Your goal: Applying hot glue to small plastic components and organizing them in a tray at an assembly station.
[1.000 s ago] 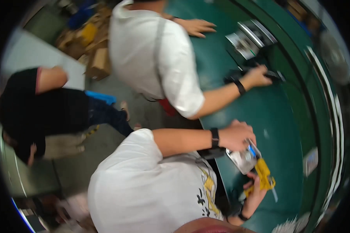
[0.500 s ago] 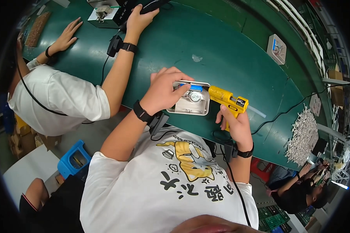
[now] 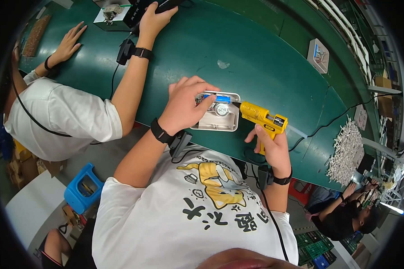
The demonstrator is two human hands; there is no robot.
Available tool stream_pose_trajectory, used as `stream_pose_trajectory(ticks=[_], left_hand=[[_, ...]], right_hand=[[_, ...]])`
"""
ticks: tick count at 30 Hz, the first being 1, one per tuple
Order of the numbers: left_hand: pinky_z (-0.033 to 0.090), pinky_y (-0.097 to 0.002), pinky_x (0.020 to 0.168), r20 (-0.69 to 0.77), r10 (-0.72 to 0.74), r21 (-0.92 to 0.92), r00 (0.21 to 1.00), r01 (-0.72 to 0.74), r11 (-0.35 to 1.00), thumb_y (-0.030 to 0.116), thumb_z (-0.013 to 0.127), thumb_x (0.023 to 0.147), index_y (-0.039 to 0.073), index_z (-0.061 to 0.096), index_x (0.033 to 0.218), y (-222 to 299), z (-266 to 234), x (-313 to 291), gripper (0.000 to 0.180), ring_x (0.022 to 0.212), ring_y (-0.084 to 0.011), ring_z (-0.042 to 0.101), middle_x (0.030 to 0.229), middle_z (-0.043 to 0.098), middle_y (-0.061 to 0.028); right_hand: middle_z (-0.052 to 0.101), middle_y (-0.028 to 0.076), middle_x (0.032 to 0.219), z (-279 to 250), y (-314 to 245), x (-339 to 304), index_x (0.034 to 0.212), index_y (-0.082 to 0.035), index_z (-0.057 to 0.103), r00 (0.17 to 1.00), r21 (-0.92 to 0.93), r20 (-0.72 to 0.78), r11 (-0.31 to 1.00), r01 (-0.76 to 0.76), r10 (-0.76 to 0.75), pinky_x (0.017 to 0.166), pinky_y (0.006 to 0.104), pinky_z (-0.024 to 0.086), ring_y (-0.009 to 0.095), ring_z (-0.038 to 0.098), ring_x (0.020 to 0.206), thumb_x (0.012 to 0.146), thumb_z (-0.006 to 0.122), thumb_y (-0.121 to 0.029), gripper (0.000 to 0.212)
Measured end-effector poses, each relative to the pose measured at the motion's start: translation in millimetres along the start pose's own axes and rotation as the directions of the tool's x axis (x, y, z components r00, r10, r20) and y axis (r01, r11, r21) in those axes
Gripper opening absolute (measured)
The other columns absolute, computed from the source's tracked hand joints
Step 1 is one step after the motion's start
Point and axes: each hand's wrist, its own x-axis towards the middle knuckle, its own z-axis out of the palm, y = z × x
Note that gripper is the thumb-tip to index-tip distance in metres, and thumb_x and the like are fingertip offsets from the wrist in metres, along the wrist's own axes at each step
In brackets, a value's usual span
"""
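Note:
My left hand (image 3: 187,105) grips a shallow white plastic case (image 3: 232,127) at its left side, fingers over the far rim and thumb reaching inside by a blue cylindrical battery (image 3: 224,99). Below the battery sits a round, pale component (image 3: 221,109); the left end of the case is hidden under my hand. My right hand (image 3: 276,150) is closed around the handle of a yellow hot glue gun (image 3: 255,113). Its dark nozzle points left at the case's upper right corner, close to the battery's end. A translucent glue stick (image 3: 296,131) sticks out of its back.
On the green table (image 3: 265,62), another open white case (image 3: 318,56) lies far right, near a heap of small white pieces (image 3: 345,152). A black cable trails right from the gun. At left a co-worker's arm (image 3: 134,85) reaches toward a metal-topped box (image 3: 112,18).
The glue gun's nozzle has drawn back slightly from the case corner, tilting a little downward at its rear. Both hands keep their holds. The whole view has shifted slightly.

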Motion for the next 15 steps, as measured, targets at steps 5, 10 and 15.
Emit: stream_pose_trajectory(ticks=[5,10,15], left_hand=[[0.033,-0.0387,0.101,0.013,-0.010,-0.004,1.000,0.010,1.000,0.021,0.075,0.097,0.021,0.082,0.115,1,0,-1,0.020,0.108,-0.0195,0.059,0.109,0.070,0.0032],[0.033,-0.0389,0.102,0.013,0.010,-0.024,1.000,-0.009,1.000,0.020,0.073,0.099,0.020,0.082,0.116,-3,1,-2,0.019,0.110,-0.0196,0.060,0.112,0.071,0.0026],[0.033,-0.0387,0.102,0.048,0.031,-0.050,0.998,-0.028,0.998,0.017,0.070,0.100,0.018,0.079,0.120,-6,-5,-2,0.022,0.113,-0.0199,0.059,0.116,0.071,0.0016]], right_hand=[[0.070,0.006,0.075,0,2,2,0.121,0.002,0.067,0.998,-0.033,0.015,0.998,-0.059,0.060,0.050,0.0243,0.046,0.009,0.056,0.053,0.109,0.064,-0.023,0.028],[0.070,0.006,0.073,-1,-3,-6,0.121,0.002,0.067,0.998,-0.151,0.010,0.986,-0.067,0.069,0.050,0.0239,0.046,0.009,0.056,0.053,0.109,0.064,-0.024,0.029],[0.072,0.006,0.077,6,-18,-8,0.125,0.002,0.067,0.998,-0.125,-0.024,0.991,-0.052,0.049,0.050,0.0227,0.045,0.008,0.056,0.055,0.110,0.062,-0.023,0.030]])
